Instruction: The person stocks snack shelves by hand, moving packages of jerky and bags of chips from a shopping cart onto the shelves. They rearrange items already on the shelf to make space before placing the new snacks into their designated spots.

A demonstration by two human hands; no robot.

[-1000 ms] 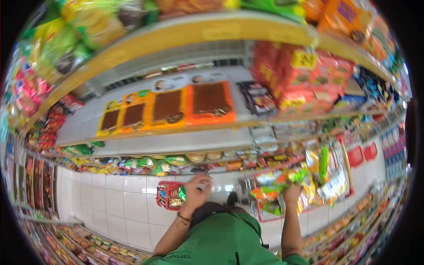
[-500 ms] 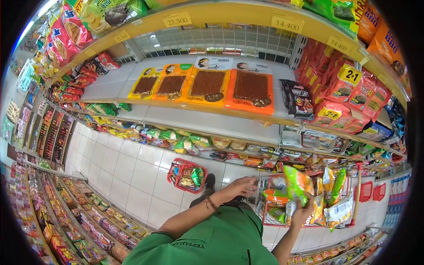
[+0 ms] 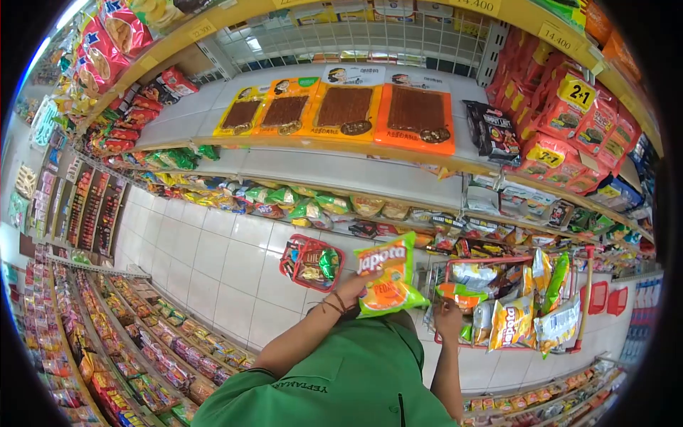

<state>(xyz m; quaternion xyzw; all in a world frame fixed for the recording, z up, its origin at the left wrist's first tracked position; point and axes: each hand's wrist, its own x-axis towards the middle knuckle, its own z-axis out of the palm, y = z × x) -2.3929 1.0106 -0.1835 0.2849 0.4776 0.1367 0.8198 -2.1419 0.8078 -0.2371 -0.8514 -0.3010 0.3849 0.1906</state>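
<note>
My left hand (image 3: pixel 350 290) grips the left edge of a green and orange Japota snack bag (image 3: pixel 388 276), which is upright in front of my green shirt. Just right of that bag, my right hand (image 3: pixel 448 318) is over the left end of a red-rimmed cart (image 3: pixel 583 299), with its fingers curled; whether they hold anything is too small to make out. Snack bags fill the cart, among them another Japota bag (image 3: pixel 511 324) and a white and yellow bag (image 3: pixel 558 326).
A red basket (image 3: pixel 288 274) with packets stands on the tiled floor (image 3: pixel 220 260). Ahead, a shelf (image 3: pixel 192 132) carries four flat yellow and orange packs (image 3: pixel 415 121), a black pack (image 3: pixel 491 132) and red packs (image 3: pixel 576 107). Low racks of small packets (image 3: pixel 153 331) line the left side.
The Japota bag has moved left from over the cart and is now in my left hand. My right hand has let go of it and lowered. The view has shifted slightly.
</note>
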